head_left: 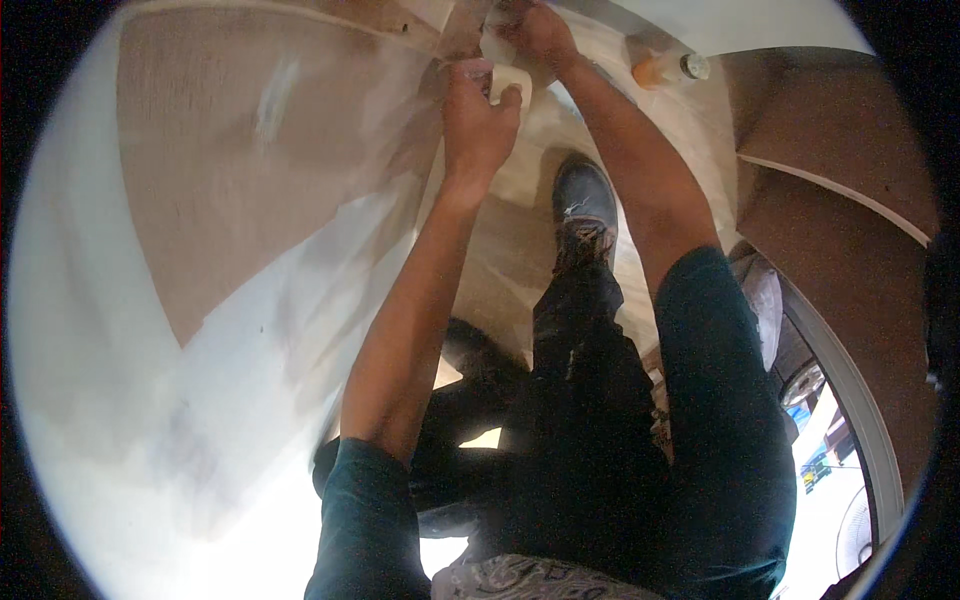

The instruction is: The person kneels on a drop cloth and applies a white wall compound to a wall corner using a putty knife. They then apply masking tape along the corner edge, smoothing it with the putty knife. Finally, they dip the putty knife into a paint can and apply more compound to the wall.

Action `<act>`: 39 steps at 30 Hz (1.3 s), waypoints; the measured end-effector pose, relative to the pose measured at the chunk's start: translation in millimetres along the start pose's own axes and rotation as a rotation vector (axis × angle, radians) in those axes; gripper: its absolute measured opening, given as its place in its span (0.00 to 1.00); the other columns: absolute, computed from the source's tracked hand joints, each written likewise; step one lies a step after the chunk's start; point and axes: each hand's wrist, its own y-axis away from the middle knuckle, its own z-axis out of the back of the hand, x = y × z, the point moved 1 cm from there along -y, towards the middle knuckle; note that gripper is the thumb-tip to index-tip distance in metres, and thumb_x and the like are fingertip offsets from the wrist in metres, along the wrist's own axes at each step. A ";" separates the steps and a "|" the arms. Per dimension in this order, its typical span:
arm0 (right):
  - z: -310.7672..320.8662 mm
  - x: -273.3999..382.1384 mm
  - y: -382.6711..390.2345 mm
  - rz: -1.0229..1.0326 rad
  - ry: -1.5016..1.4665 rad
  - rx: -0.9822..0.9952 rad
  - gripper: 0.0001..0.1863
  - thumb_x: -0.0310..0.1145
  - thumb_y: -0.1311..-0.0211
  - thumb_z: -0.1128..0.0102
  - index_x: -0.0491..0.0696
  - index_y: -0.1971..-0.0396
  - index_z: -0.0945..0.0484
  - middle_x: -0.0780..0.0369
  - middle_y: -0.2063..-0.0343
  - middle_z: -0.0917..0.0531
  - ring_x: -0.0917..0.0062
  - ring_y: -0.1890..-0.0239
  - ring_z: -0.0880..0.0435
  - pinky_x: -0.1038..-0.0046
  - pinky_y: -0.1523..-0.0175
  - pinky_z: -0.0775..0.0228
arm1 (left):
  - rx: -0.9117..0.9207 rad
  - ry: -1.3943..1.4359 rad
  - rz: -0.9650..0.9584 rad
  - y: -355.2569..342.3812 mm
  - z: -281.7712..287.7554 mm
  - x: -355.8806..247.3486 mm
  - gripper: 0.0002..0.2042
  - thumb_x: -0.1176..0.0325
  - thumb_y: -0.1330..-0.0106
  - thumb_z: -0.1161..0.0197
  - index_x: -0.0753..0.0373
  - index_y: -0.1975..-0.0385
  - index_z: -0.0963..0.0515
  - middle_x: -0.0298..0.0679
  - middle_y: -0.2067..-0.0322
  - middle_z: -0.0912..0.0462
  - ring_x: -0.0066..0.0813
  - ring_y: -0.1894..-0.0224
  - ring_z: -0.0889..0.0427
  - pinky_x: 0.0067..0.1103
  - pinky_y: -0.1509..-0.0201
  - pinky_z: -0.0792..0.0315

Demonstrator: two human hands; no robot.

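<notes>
My left hand [480, 135] reaches up to the top middle, its fingers closed round a small cream-coloured, rounded piece [513, 88] whose kind I cannot make out. Just beyond the fingers stands a narrow, flat, brownish piece [462, 30] along the wall's edge. To the right and slightly farther off, my right hand [540, 38] is bent with curled fingers close to that piece. Its fingertips are dark and blurred, so whatever they hold is hidden. Both hands are at the far end of the panelled wall [270, 150], which has a brown area and whitish smears.
An orange bottle with a pale cap [665, 70] lies on the light floor at the far right. My dark shoe [585, 195] is planted between my arms. Brown shelf-like panels [830, 190] curve along the right. A fan [853, 535] shows through an opening at lower right.
</notes>
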 end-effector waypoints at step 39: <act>41.3 49.1 7.8 -0.190 0.144 0.060 0.29 0.31 0.48 0.26 0.47 0.45 0.25 0.54 0.40 0.28 0.54 0.38 0.27 0.59 0.35 0.30 | -0.010 -0.033 -0.017 -10.2 -11.9 3.0 0.17 0.76 0.38 0.38 0.69 0.50 0.29 0.58 0.55 0.19 0.51 0.49 0.18 0.37 0.43 0.27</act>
